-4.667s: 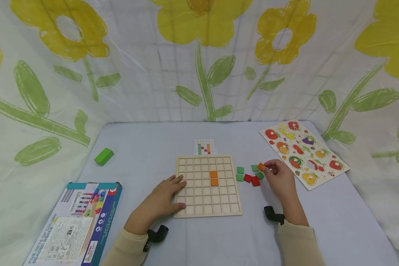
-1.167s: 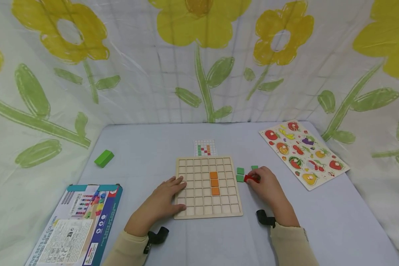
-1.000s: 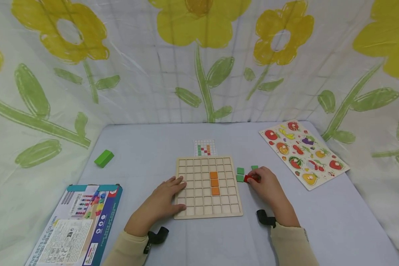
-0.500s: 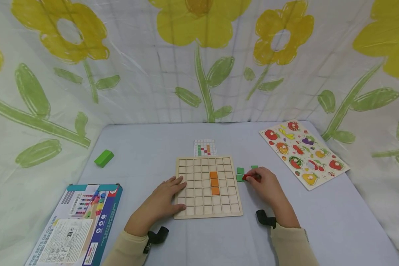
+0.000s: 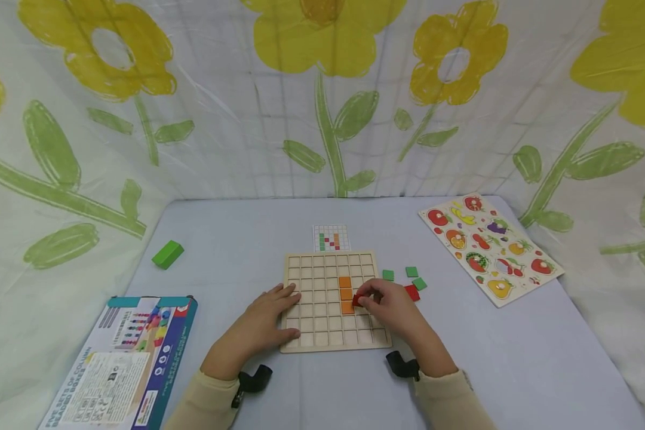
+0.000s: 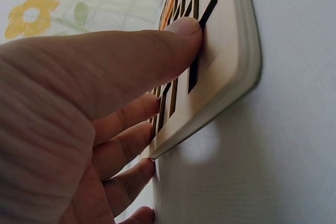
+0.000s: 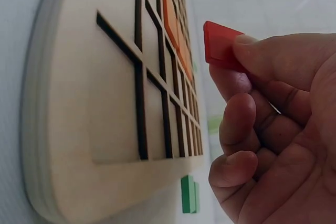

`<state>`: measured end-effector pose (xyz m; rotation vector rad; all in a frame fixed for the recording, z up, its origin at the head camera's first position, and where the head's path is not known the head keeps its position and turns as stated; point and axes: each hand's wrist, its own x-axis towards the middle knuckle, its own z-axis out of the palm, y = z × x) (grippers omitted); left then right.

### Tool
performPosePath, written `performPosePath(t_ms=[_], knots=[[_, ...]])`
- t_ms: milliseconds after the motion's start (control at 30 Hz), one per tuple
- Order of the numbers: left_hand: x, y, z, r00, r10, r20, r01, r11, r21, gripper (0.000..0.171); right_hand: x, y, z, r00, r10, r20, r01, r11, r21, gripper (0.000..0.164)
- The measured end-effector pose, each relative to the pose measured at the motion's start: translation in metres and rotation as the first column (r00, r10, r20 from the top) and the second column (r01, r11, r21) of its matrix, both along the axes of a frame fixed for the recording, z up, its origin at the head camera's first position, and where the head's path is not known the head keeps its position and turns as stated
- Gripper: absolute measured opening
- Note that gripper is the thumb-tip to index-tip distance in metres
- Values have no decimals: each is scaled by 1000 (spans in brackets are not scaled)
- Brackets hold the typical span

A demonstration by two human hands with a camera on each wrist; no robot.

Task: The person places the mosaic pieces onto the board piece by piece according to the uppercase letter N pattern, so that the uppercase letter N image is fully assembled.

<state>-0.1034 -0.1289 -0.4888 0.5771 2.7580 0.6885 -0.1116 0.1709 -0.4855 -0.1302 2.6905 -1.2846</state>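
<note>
In the head view my right hand [image 5: 392, 304] pinches a red square tile [image 7: 220, 43] between thumb and finger, over the wooden grid board [image 5: 314, 340]. The right wrist view shows this tile raised off the board's face. Three orange tiles [image 5: 346, 294] sit in one column of the grid, just left of the held tile. My left hand [image 5: 258, 319] rests on the board's left edge, fingers spread, with the thumb [image 6: 157, 51] lying on the frame.
Right of the board lie green tiles [image 5: 411, 272] and another red tile [image 5: 414, 292]. A small pattern card [image 5: 331, 230] is behind the board. A fruit puzzle board [image 5: 489, 248] lies at back right, a green block [image 5: 168, 254] and a box [image 5: 123, 358] at left.
A third orange tile, earlier in my right hand, now sits in the grid. My right hand has then taken a red tile from the pile and moved left over the board. The left hand stays put.
</note>
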Motion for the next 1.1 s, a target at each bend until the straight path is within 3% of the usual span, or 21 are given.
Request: performPosePath(t_ms=[400,800,1100], knots=[[-1,0,-1,1000,0,3,0,1000,-4,74,6,-11,-13,990,143,0,-143,990,17,11],[-1,0,-2,1000,1,5,-1,1000,-11,74,11,-11,-11,984,181,3,-180,980,81,12],[0,-1,-1,1000,-2,-1,2,1000,-1,74,12,-12,-6,982,191,2,-190,979,68,11]])
